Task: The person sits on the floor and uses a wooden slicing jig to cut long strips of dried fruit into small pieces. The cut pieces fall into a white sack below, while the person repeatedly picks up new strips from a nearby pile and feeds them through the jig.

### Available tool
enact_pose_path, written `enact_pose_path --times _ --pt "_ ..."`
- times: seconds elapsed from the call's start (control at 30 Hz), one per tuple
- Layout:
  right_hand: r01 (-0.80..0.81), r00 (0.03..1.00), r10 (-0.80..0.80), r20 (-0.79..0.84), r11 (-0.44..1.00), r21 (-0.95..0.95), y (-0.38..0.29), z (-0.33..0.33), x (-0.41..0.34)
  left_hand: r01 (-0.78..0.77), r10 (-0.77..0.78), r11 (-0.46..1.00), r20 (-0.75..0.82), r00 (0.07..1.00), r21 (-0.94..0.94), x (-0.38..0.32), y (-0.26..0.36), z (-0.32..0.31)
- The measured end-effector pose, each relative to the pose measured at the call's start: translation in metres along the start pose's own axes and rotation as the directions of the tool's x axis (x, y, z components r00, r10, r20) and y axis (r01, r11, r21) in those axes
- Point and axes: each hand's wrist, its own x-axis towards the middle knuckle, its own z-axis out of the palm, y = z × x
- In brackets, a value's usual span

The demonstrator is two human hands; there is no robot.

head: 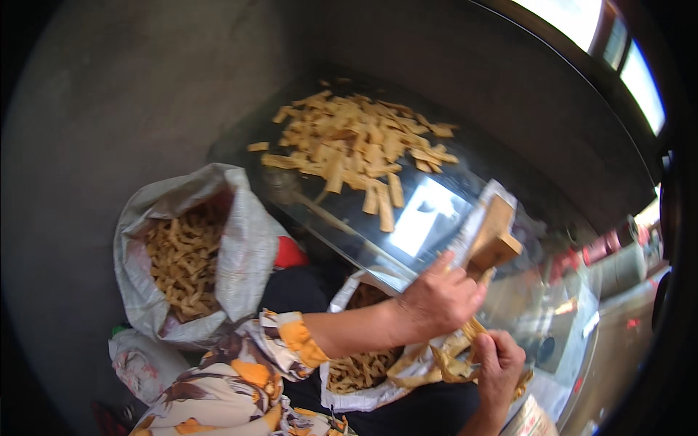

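Note:
My left hand (441,297) is closed at the near end of a wooden block (493,240) with a raised crosspiece, which lies on a white strip at the glass tabletop's edge; what its fingers hold is hidden. Lower right, my right hand (499,362) pinches a long, yellowish dried strip (455,362) between thumb and fingers. Below my left forearm, an open white woven sack (362,403) in my lap holds curled yellowish pieces (362,370). Beyond, a heap of flat, short yellowish strips (354,136) lies on the glass.
A larger white woven sack (248,261), full of curled pieces, stands open at the left. A tied whitish plastic bag (144,362) lies below it. The glass tabletop (349,248) has a bare edge facing me. A dark wall rises behind, and blurred containers stand at the far right.

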Motion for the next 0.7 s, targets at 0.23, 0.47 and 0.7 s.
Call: enact_pose_path --times 0.23,0.47,0.7 --pt "-0.139 0.982 0.053 0.18 0.85 0.509 -0.005 0.018 0.026 0.072 -0.088 0.99 -0.134 0.987 -0.12 -0.008 0.009 0.019" --pt "-0.031 0.986 0.013 0.166 0.993 0.11 -0.01 0.045 0.045 0.112 -0.112 0.994 -0.055 0.992 -0.001 -0.025 -0.025 0.005" --pt "-0.196 0.943 0.057 0.328 0.891 0.41 0.013 0.044 0.033 0.078 -0.065 0.976 0.071 0.995 -0.204 -0.032 -0.008 -0.001"
